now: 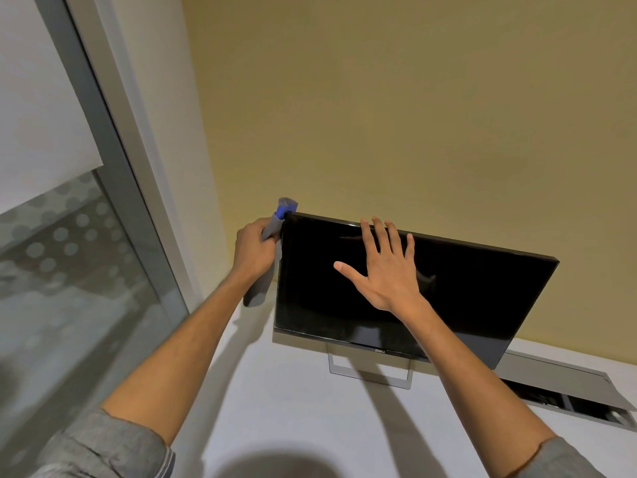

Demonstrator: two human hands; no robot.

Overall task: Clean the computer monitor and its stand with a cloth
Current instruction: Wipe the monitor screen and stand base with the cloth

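Grey sleeves frame the bottom corners. Centre frame, the left hand clenches a grey-blue cloth at the Dell monitor's upper-left corner; the right hand, fingers spread, steadies the screen. The stand likely remains uncleaned.

Left hand fisted, grip closed on grey-and-blue cloth, forearm bare, raised forward. Right hand flat, fingers spread, thumb out, palm forward. Both grey sleeves pushed up near elbows.
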